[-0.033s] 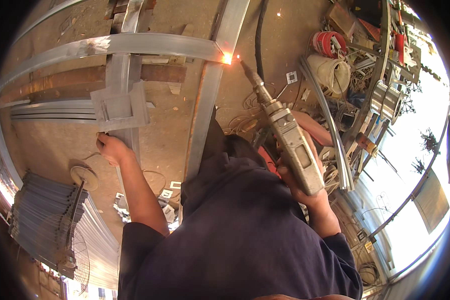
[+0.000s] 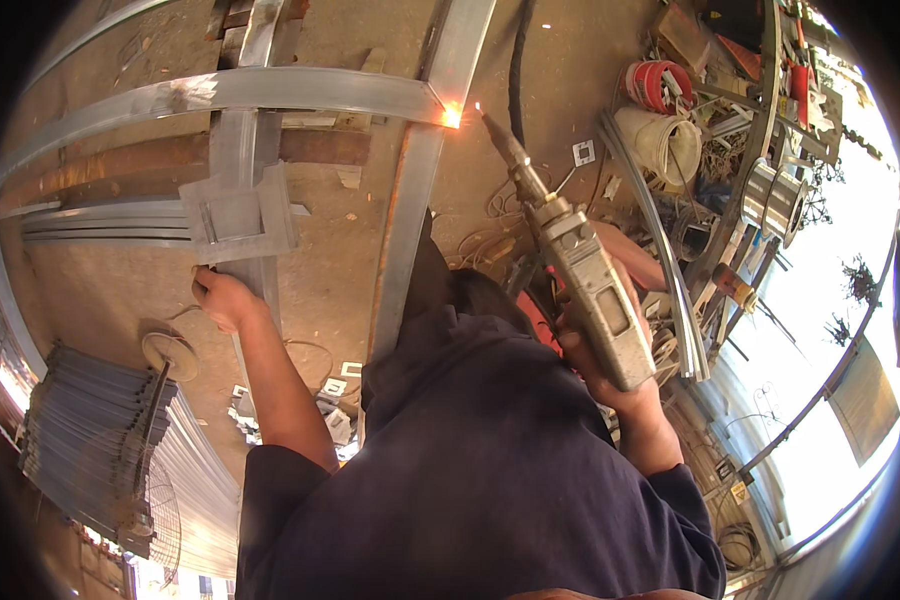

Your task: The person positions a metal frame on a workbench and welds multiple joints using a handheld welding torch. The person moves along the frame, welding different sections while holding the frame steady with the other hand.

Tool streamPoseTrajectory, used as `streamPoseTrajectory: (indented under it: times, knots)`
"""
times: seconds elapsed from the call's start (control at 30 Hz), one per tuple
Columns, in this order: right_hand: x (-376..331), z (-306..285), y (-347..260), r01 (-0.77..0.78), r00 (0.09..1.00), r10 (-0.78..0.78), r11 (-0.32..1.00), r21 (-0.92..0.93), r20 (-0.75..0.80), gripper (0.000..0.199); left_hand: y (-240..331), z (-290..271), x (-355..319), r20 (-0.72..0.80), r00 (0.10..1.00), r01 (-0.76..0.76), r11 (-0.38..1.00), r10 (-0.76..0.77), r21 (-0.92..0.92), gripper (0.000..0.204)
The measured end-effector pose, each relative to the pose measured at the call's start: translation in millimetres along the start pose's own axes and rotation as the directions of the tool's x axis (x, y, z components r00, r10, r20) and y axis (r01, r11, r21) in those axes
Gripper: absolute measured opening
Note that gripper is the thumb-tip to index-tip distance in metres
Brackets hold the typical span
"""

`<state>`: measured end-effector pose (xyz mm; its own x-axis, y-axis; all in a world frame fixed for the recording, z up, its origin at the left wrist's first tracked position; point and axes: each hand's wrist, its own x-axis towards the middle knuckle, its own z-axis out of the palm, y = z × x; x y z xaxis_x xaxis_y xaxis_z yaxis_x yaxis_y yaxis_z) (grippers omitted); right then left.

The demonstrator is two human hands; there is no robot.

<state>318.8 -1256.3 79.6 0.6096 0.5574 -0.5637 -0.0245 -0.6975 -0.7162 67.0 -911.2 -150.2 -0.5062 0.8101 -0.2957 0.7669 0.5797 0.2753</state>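
Note:
My right hand [image 2: 582,362] is closed around a grey handheld welding gun [image 2: 595,290], whose body hides most of the fingers. The gun's nozzle points up and left. Just left of its tip, an orange-white glow [image 2: 452,115] burns where a curved metal crossbar [image 2: 320,90] meets a long metal bar [image 2: 410,215]. Over at the left, my left hand [image 2: 227,300] is pinched at the lower left corner of a pale square plate [image 2: 278,215] with a square window. An upright metal strip partly shows behind this plate.
Stacked dark metal profiles [image 2: 85,440] lie at the lower left beside a wire fan guard [image 2: 165,505]. At the right are a red bucket [image 2: 642,92], a white bucket [image 2: 650,135], a wire spool [image 2: 770,200] and long bent metal strips [image 2: 660,255]. A black cable [image 2: 515,70] runs across the floor.
The welding gun has shifted slightly, its rear end moving a little right. The glow sits slightly further left and up. My left hand and the plate stay nearly in place.

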Motion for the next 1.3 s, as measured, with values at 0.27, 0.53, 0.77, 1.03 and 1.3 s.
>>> streamPoseTrajectory:
  times: [0.27,0.53,0.77,1.03,1.3]
  knots:
    - [38,-29,-19,-0.12,0.987,0.107,0.986,0.111,0.119,0.078,2,0,-1,0.0,1.0,0.005,1.0,-0.005,-0.02,0.067]
    - [48,-39,-10,-0.036,0.985,0.017,0.993,0.112,0.173,0.079,-6,6,7,0.009,0.999,-0.036,0.995,0.037,-0.098,0.072]
    - [54,-49,-15,-0.172,0.965,0.13,0.969,0.176,0.227,0.08,1,3,0,0.001,1.0,-0.021,0.994,0.022,-0.106,0.073]
    - [56,-47,-14,-0.088,0.982,0.058,0.982,0.166,0.177,0.048,-2,6,5,-0.005,1.0,-0.016,0.995,0.016,-0.102,0.072]
    - [66,-56,-24,-0.005,0.972,-0.012,0.997,0.071,0.235,0.079,-1,6,5,0.001,1.0,-0.013,0.995,0.013,-0.095,0.072]
